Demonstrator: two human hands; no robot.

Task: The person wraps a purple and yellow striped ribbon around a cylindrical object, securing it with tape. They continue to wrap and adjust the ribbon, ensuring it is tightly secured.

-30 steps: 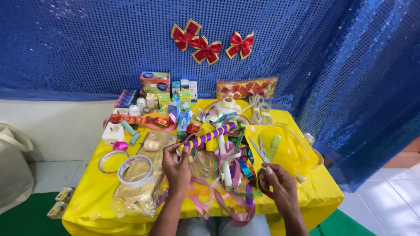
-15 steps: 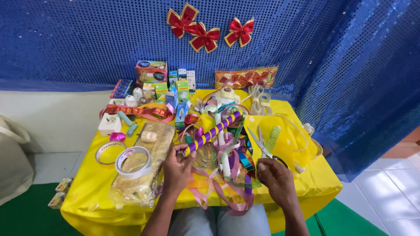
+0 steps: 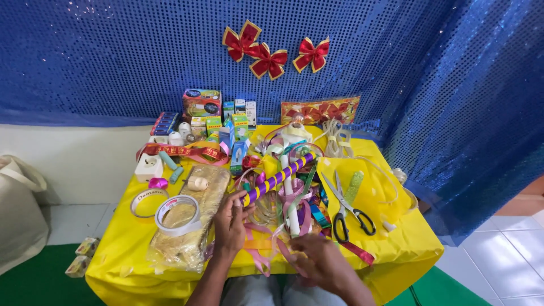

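— What have you got?

— My left hand (image 3: 229, 224) fingers pinch the purple-and-yellow striped stick (image 3: 276, 179) mid-desk; my right hand (image 3: 320, 262) closes on pink ribbon (image 3: 262, 256) at the near edge.

— Risk?

— A tug could drag the tangle and the scissors (image 3: 348, 208) off.

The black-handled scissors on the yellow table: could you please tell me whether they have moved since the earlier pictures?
No. The black-handled scissors lie beside the green glitter ribbon roll, right of the purple-and-yellow striped stick, as before; only the camera shifted.
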